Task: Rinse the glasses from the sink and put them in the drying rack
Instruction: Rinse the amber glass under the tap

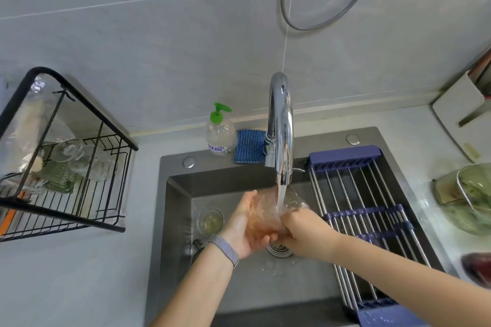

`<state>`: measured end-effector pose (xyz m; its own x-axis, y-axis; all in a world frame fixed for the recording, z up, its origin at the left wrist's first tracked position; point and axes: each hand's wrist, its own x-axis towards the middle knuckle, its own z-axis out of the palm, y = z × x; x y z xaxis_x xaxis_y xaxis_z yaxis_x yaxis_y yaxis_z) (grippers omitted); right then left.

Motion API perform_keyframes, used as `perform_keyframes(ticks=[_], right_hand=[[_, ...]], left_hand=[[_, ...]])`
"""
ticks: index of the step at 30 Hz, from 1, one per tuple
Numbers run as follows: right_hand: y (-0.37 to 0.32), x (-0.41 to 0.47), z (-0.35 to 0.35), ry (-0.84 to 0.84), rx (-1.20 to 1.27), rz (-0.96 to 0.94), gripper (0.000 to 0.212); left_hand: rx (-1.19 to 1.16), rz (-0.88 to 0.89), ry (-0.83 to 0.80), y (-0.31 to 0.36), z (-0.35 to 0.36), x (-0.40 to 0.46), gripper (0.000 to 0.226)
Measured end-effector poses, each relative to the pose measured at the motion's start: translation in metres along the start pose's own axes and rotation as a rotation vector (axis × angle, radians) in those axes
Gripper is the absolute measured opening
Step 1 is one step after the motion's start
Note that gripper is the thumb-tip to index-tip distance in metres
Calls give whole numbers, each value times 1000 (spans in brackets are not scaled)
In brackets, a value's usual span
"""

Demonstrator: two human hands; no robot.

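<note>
Water runs from the chrome faucet (281,125) into a clear glass (268,211) that I hold tilted over the dark sink (175,210), both hands closed around it. My left hand (245,225), a grey woven band (225,249) on its wrist, cups the glass from the left side and beneath, fingers curled around its wall; my right hand (300,231) grips it from the right near the base, directly above the drain (279,248). A second, smaller glass (210,221) stands upright on the sink floor just left of my left hand, a little yellowish liquid in its bottom. On the table to the left sits the black wire drying rack (66,156), already carrying several clear glass pieces on its lower tier, well apart from the sink. Behind the basin stand a green-pump soap bottle (220,133) and, just beside it, a blue sponge cloth (249,146). A roll-up rack of steel rods with blue ends (364,218) lies across the right part of the sink. At far right, a glass bowl of greens (467,199) rests on the table.
</note>
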<state>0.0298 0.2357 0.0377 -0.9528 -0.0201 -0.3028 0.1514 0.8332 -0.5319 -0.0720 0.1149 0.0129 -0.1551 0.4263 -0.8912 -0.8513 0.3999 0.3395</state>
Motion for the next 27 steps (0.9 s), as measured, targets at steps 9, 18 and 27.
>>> perform_keyframes(ticks=[9,18,27], right_hand=[[11,18,-20,66,-411,-375,40],[13,13,-16,139,-587,-465,30],[-8,6,-15,106,-63,-91,43]], left_hand=[[-38,-36,10,13,1,-6,54],[29,-52,-51,6,-16,-9,60],[-90,256,-175,-6,-12,-13,54]])
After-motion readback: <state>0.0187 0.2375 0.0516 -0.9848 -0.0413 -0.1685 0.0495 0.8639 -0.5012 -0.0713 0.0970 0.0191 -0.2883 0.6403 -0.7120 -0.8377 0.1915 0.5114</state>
